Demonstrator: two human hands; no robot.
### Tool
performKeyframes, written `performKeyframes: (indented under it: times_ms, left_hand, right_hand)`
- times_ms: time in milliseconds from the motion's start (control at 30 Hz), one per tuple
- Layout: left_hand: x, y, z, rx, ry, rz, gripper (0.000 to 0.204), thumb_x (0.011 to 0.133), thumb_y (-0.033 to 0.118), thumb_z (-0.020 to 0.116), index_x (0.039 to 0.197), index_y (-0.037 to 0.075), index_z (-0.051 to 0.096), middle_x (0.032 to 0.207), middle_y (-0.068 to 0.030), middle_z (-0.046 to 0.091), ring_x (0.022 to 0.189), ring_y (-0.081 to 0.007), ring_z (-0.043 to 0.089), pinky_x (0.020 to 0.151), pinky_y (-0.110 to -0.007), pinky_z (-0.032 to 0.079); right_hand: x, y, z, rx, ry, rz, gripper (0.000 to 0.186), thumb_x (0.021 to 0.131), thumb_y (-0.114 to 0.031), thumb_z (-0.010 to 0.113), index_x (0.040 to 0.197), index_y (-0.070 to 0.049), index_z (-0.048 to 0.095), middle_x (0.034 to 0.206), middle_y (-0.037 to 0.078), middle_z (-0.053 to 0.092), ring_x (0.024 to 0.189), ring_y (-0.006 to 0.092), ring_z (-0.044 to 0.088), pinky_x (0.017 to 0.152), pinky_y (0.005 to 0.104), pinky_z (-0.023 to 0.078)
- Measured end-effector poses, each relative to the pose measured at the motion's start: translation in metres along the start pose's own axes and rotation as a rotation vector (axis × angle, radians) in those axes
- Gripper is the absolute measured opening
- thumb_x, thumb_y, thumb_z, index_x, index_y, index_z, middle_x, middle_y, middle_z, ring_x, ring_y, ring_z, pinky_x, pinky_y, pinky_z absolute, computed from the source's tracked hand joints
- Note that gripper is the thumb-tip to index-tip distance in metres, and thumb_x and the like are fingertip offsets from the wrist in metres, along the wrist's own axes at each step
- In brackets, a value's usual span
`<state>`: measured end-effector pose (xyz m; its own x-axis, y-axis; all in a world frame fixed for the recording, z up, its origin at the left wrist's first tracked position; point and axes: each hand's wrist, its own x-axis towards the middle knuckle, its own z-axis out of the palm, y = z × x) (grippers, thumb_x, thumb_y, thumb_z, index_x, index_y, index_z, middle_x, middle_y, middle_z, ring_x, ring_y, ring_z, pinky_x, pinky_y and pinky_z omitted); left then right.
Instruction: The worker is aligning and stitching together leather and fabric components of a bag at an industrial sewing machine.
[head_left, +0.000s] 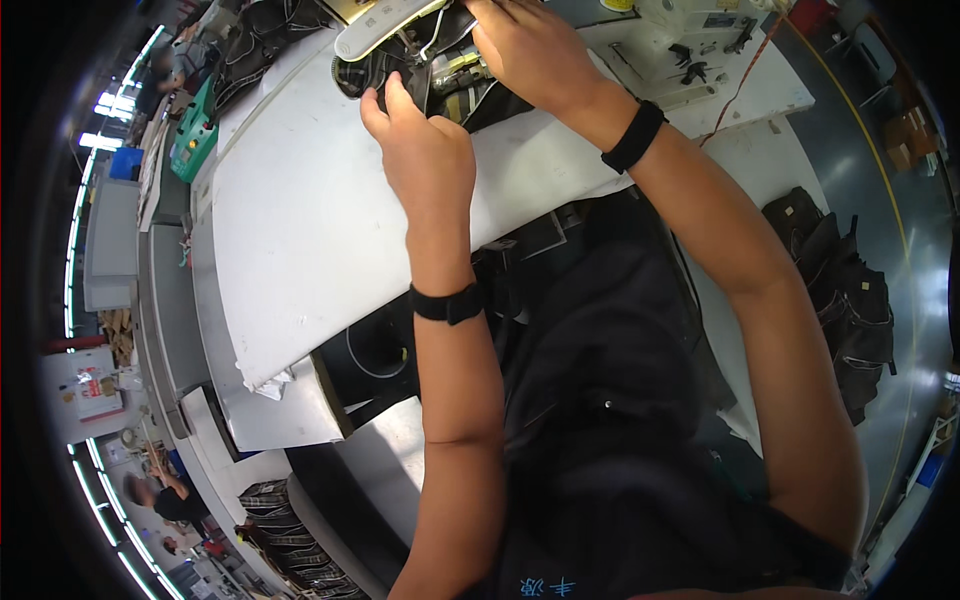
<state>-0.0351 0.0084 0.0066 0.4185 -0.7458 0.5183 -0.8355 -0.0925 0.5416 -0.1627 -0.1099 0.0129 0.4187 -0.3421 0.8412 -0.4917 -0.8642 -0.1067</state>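
Note:
At the top of the head view, a sewing machine [385, 30] with a pale head stands over a dark plaid cloth piece [360, 75]. My left hand [428, 160] is on the near side of the cloth, with its thumb and finger closed at the cloth's edge. To the right of the machine's needle area, my right hand [535, 55] is bent with its fingers curled at the picture's upper edge. Its fingertips are partly cut off, so what they grip is hidden. Metal machine parts [460, 72] show between the two hands.
The white tabletop [300, 220] spreads left and towards me. Small black metal parts [692, 68] lie at the right, near a reddish cord [745, 85]. Dark garments [845, 300] are heaped at the far right. A green machine [194, 135] stands at the left; people sit farther off.

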Motion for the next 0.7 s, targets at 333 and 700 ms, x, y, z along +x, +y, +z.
performKeyframes:
  times_ms: [333, 700]
  left_hand:
    - [-0.003, 0.007, -0.036, -0.252, -0.287, -0.031, 0.051, 0.100, 0.024, 0.063, 0.140, -0.007, 0.056, 0.097, -0.0118, 0.061, 0.080, -0.0180, 0.063, 0.067, -0.032, 0.054]
    - [0.058, -0.057, -0.009, -0.904, -0.387, -0.270, 0.060, 0.102, 0.020, 0.069, 0.149, -0.010, 0.046, 0.115, -0.0062, 0.067, 0.103, -0.0116, 0.061, 0.092, -0.025, 0.048]
  right_hand:
    - [-0.014, -0.038, -0.024, 0.301, 0.209, 0.161, 0.020, 0.097, -0.017, 0.063, 0.105, -0.001, 0.072, 0.088, 0.014, 0.074, 0.077, 0.0317, 0.070, 0.069, 0.0403, 0.055]
    - [-0.022, -0.066, 0.019, 1.208, -0.019, 0.885, 0.023, 0.092, -0.018, 0.071, 0.078, 0.000, 0.070, 0.060, -0.005, 0.054, 0.056, 0.0021, 0.044, 0.050, 0.0246, 0.034]
